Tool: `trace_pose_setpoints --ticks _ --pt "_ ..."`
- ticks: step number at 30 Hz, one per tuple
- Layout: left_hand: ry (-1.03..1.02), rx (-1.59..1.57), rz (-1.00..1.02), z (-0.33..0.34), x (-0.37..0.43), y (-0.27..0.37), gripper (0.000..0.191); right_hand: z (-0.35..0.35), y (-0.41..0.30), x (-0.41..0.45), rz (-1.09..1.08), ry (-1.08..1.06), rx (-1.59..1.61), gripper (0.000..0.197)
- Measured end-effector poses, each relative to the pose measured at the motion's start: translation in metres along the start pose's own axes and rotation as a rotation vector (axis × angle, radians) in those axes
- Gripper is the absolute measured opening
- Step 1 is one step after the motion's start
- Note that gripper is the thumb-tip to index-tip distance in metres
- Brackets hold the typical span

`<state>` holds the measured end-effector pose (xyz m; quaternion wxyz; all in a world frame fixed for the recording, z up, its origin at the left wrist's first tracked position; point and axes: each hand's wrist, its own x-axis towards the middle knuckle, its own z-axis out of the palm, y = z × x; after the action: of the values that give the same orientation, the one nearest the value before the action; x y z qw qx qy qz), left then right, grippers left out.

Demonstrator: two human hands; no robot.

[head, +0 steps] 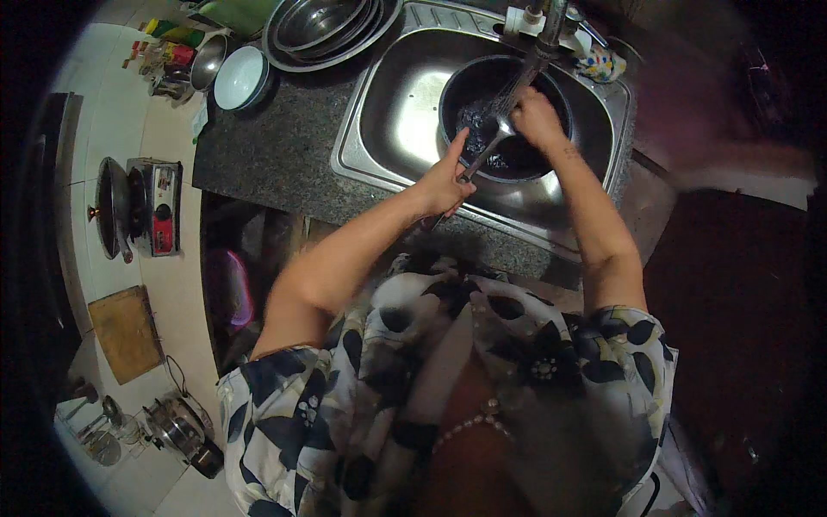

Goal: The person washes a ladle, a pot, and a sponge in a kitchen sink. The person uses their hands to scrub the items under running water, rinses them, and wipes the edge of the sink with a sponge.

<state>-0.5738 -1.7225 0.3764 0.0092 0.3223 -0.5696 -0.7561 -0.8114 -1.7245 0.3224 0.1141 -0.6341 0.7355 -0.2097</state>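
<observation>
A metal ladle [486, 150] slants over a dark round pot [446, 97] that stands in the stainless-steel sink [394, 90]. My left hand [447, 184] grips its handle, with one finger stretched out over the pot's near-left rim. Beside the ladle's head, inside the pot's outline, is my right hand [536, 116] with curled fingers. Whether those fingers hold the ladle's head or something else is hidden. Water [512, 90] runs from the faucet [549, 32] past my right hand into the pot, where the dark water surface is ruffled.
Stacked metal basins [278, 48] and white bowls [239, 77] stand on the granite counter [271, 142] left of the sink. A spotted cloth [601, 64] lies by the faucet. Further left are a portable stove [161, 207], a pan [113, 207], a cutting board [126, 333] and a metal pot [177, 423].
</observation>
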Motion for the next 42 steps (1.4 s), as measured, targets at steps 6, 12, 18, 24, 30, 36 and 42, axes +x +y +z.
trace_pose_setpoints --ticks 6,12,18,24,30,36,42 --pt "0.074 0.072 0.010 -0.015 0.002 -0.018 0.070 0.008 -0.022 -0.011 -0.077 0.042 0.043 0.041" --pt "0.044 0.207 0.057 -0.017 0.002 -0.025 0.058 0.019 -0.040 -0.020 -0.194 0.034 -0.129 0.028" --pt "0.009 0.158 0.130 -0.005 -0.007 -0.018 0.066 0.032 0.021 0.014 0.347 -0.328 0.466 0.029" --pt "-0.023 -0.049 -0.082 -0.008 -0.001 -0.015 0.065 0.056 0.007 0.000 0.484 0.070 0.349 0.024" --pt "-0.066 -0.681 -0.123 -0.027 0.018 -0.007 0.021 0.062 -0.049 -0.025 0.352 0.397 0.115 0.031" --pt "-0.230 -0.743 -0.095 -0.029 0.004 -0.006 0.012 0.052 0.014 -0.015 0.415 0.227 0.151 0.029" --pt "-0.222 -0.909 -0.098 -0.018 0.005 -0.017 0.018 0.061 0.000 -0.022 0.315 0.252 0.026 0.028"
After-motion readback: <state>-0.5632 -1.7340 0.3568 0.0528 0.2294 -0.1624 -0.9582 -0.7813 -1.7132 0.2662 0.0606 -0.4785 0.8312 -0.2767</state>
